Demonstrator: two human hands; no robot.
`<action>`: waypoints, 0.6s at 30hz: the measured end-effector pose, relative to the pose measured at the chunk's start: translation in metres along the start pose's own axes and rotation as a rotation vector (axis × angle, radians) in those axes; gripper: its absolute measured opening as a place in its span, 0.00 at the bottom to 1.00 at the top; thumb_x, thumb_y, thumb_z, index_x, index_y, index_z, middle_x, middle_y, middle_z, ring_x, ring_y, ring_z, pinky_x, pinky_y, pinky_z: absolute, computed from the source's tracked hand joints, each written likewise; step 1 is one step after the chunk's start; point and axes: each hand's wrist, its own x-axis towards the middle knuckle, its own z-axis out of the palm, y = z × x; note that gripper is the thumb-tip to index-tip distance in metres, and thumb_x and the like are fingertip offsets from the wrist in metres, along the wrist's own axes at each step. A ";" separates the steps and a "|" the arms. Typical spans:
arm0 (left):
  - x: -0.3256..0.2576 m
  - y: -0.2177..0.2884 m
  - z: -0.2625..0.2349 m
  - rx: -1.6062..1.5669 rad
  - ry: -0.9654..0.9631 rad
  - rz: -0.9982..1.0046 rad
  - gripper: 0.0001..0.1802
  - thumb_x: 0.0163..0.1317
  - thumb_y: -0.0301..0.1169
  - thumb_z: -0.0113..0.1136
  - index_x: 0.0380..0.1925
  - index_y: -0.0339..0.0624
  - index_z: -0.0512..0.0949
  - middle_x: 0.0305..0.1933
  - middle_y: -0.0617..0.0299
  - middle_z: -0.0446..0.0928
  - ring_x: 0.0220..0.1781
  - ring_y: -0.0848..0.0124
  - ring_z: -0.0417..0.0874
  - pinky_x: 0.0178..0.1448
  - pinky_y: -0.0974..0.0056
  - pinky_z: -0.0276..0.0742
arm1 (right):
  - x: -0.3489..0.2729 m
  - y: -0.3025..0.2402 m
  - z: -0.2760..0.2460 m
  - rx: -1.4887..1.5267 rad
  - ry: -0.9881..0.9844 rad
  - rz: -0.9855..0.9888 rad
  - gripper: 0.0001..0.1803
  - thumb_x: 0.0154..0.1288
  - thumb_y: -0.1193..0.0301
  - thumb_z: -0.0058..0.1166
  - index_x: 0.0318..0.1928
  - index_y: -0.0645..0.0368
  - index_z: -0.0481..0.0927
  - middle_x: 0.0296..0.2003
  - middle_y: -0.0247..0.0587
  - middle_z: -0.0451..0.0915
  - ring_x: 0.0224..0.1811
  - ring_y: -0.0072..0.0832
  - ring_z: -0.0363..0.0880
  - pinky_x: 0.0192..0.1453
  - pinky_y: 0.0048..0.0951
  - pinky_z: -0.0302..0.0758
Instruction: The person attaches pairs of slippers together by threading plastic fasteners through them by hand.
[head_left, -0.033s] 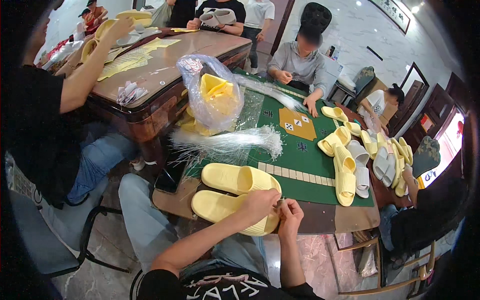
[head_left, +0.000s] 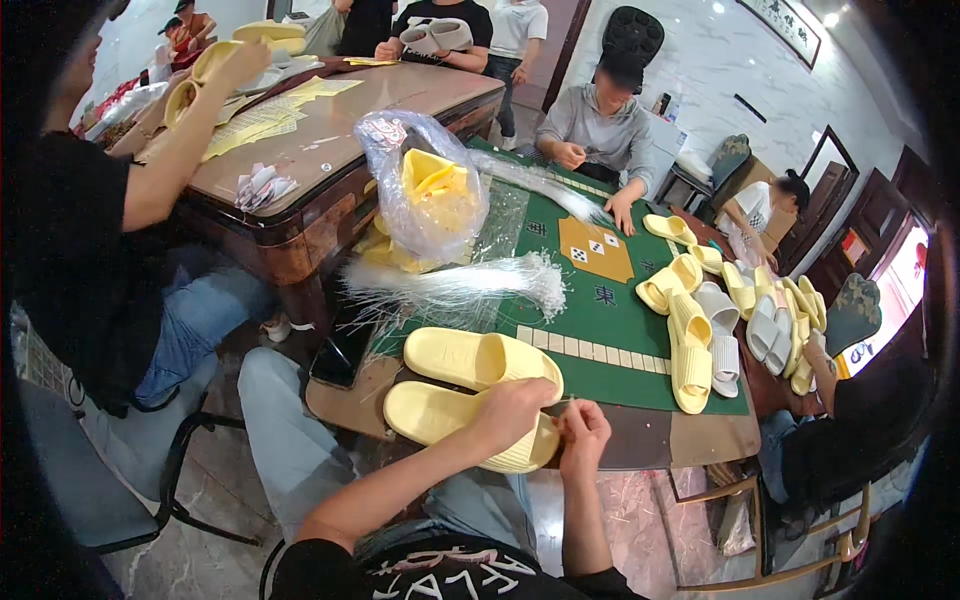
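Two pale yellow slide slippers [head_left: 470, 360] lie side by side at the near edge of the green table [head_left: 610, 310]. My left hand [head_left: 512, 413] grips the right end of the nearer slipper [head_left: 440, 412]. Touching that same end, my right hand [head_left: 585, 432] has its fingers pinched on a small thin dark piece that lies between the two hands. What the piece is cannot be made out. A bundle of thin clear plastic strands [head_left: 460, 283] lies just beyond the slippers.
A clear bag of yellow slippers [head_left: 430, 195] stands behind the strands. Several yellow and white slippers [head_left: 730, 310] are piled at the right. Other people sit around this table and the brown table [head_left: 350, 130] at the left. Chairs [head_left: 130, 480] stand close by.
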 end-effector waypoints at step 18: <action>-0.036 -0.013 -0.027 0.376 -0.237 -0.111 0.10 0.52 0.23 0.50 0.36 0.42 0.74 0.38 0.58 0.72 0.36 0.55 0.78 0.37 0.54 0.75 | 0.018 0.006 -0.061 -0.126 0.177 -0.154 0.09 0.69 0.68 0.45 0.41 0.60 0.75 0.29 0.31 0.74 0.30 0.17 0.72 0.36 0.19 0.74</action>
